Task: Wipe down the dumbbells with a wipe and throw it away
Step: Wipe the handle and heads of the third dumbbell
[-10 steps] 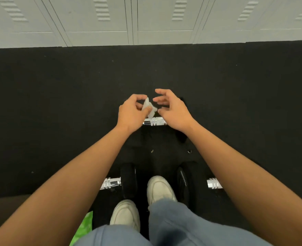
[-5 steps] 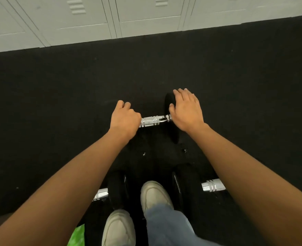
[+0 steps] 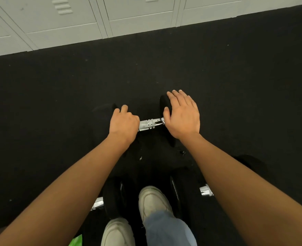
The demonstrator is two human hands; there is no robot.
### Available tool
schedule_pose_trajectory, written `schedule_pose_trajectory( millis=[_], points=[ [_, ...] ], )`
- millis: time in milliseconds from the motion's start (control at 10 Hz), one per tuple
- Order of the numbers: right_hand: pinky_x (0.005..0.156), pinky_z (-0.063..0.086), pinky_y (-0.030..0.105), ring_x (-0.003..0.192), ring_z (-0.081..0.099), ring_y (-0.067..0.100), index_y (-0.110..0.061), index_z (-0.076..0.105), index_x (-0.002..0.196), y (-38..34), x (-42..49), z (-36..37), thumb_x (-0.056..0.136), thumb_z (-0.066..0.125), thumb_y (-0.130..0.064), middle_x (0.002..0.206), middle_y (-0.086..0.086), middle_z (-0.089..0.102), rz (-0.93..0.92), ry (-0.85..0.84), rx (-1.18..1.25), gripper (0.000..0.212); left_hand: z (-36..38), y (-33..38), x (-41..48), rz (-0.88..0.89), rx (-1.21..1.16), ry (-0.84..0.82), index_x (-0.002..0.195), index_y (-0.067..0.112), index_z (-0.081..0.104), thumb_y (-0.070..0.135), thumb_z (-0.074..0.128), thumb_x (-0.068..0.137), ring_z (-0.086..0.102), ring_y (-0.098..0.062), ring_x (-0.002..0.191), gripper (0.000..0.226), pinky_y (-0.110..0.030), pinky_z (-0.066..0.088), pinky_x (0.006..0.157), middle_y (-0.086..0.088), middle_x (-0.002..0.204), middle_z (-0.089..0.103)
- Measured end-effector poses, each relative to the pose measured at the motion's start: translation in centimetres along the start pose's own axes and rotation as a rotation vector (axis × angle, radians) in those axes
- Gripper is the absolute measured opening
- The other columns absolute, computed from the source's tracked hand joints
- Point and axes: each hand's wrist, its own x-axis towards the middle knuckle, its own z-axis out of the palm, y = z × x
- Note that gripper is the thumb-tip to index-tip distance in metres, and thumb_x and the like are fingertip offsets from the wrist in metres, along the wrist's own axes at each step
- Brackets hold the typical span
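Wiping step in hand, by judgement, on the far dumbbell [image 3: 151,123], at twelve o'clock from the forward shoe [image 3: 153,201]. At the nine o'clock end of its chrome handle [image 3: 145,125]: left hand [image 3: 124,124], clenched round the bar, knuckles up. No wipe in sight; likely balled inside that fist, though impossible to tell. At the three o'clock end: right hand [image 3: 182,116], released, fingers straight and laid flat over the black end weight [image 3: 163,103], seemingly to steady it.

Next, probably: rub along the handle toward three o'clock, roll the bar under the flat palm to reach the underside, then on to the end weights.

Counted, left to right:
- **Dumbbells:** three, namely near-left dumbbell [image 3: 113,196] at nine o'clock of the forward shoe, far dumbbell at twelve, near-right dumbbell [image 3: 179,189] at three.
- **Hands:** two.
- **Shoes:** two.
- **Wipes visible:** none.
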Motion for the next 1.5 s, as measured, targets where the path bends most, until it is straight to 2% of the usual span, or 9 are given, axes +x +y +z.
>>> schedule_pose_trajectory(
  millis=[100, 200, 400, 600, 800, 1000, 1100, 1300, 1500],
  points=[
    [0.116, 0.014, 0.034, 0.141, 0.025, 0.017, -0.016, 0.038, 0.142, 0.0, -0.1, 0.1, 0.095, 0.038, -0.035, 0.148, 0.003, 0.038, 0.009, 0.011, 0.005, 0.05, -0.2, 0.2, 0.7, 0.006, -0.107, -0.011, 0.106, 0.009, 0.057, 0.009, 0.052, 0.09, 0.041, -0.025, 0.114, 0.017, -0.03, 0.04, 0.086, -0.009, 0.103, 0.064],
    [0.116, 0.015, 0.034, 0.141, 0.026, 0.017, -0.017, 0.039, 0.141, 0.0, -0.2, 0.0, 0.095, 0.039, -0.035, 0.148, 0.003, 0.039, 0.008, 0.021, 0.023, 0.05, -0.2, 0.0, 0.8, -0.064, -0.24, -0.068, 0.113, 0.004, 0.055, 0.004, 0.053, 0.089, 0.042, -0.027, 0.116, 0.023, -0.031, 0.044, 0.083, -0.015, 0.11, 0.06],
    [0.116, 0.014, 0.034, 0.141, 0.026, 0.017, -0.017, 0.039, 0.141, 0.1, -0.4, 0.2, 0.094, 0.039, -0.035, 0.147, 0.003, 0.039, 0.016, 0.028, 0.035, 0.05, -0.1, 0.2, 1.4, -0.139, -0.411, -0.122, 0.124, 0.01, 0.054, 0.002, 0.058, 0.087, 0.043, -0.029, 0.116, 0.038, -0.033, 0.046, 0.082, -0.018, 0.114, 0.055],
    [0.116, 0.014, 0.033, 0.141, 0.025, 0.017, -0.018, 0.039, 0.141, 0.1, -0.3, 0.1, 0.095, 0.039, -0.035, 0.148, 0.002, 0.039, 0.016, 0.02, 0.036, 0.05, -0.1, 0.1, 1.4, -0.169, -0.438, -0.066, 0.118, 0.011, 0.061, -0.001, 0.058, 0.085, 0.053, -0.029, 0.108, 0.035, -0.033, 0.047, 0.074, -0.017, 0.11, 0.06],
    [0.116, 0.015, 0.034, 0.141, 0.026, 0.018, -0.018, 0.04, 0.141, 0.1, -0.2, 0.2, 0.094, 0.04, -0.035, 0.147, 0.003, 0.04, 0.015, 0.024, 0.039, 0.05, -0.1, 0.4, 1.0, -0.221, -0.623, -0.021, 0.121, 0.016, 0.063, 0.002, 0.059, 0.087, 0.06, -0.03, 0.1, 0.037, -0.035, 0.053, 0.078, -0.014, 0.112, 0.061],
    [0.116, 0.014, 0.034, 0.141, 0.025, 0.018, -0.017, 0.04, 0.141, 0.1, -0.3, 0.2, 0.094, 0.04, -0.035, 0.147, 0.003, 0.039, 0.016, 0.026, 0.044, 0.049, -0.2, 0.4, 1.2, -0.201, -0.553, -0.007, 0.115, 0.008, 0.063, -0.003, 0.06, 0.083, 0.062, -0.03, 0.096, 0.033, -0.034, 0.054, 0.077, -0.016, 0.108, 0.062],
    [0.116, 0.014, 0.034, 0.141, 0.025, 0.017, -0.018, 0.039, 0.141, 0.1, -0.2, 0.2, 0.094, 0.04, -0.035, 0.148, 0.003, 0.039, 0.016, 0.025, 0.048, 0.05, 0.5, 0.5, 1.1, -0.179, -0.577, -0.008, 0.113, 0.011, 0.065, 0.002, 0.06, 0.086, 0.062, -0.026, 0.091, 0.029, -0.032, 0.055, 0.077, -0.012, 0.102, 0.064],
    [0.116, 0.013, 0.033, 0.142, 0.025, 0.017, -0.018, 0.039, 0.141, 0.1, -0.1, 0.2, 0.095, 0.039, -0.036, 0.148, 0.002, 0.038, 0.018, 0.022, 0.05, 0.05, 0.7, 0.7, 0.2, -0.211, -0.609, -0.012, 0.117, 0.009, 0.061, 0.008, 0.064, 0.085, 0.062, -0.026, 0.093, 0.032, -0.031, 0.051, 0.074, -0.013, 0.105, 0.063],
    [0.116, 0.014, 0.033, 0.141, 0.027, 0.018, -0.017, 0.041, 0.14, 0.1, -0.2, 0.3, 0.094, 0.04, -0.035, 0.147, 0.003, 0.04, 0.01, 0.038, 0.047, 0.049, 1.5, 1.5, 0.0, -0.126, -0.626, 0.053, 0.114, 0.01, 0.062, 0.009, 0.064, 0.086, 0.058, -0.023, 0.094, 0.028, -0.037, 0.053, 0.083, -0.009, 0.109, 0.057]
  ],
)
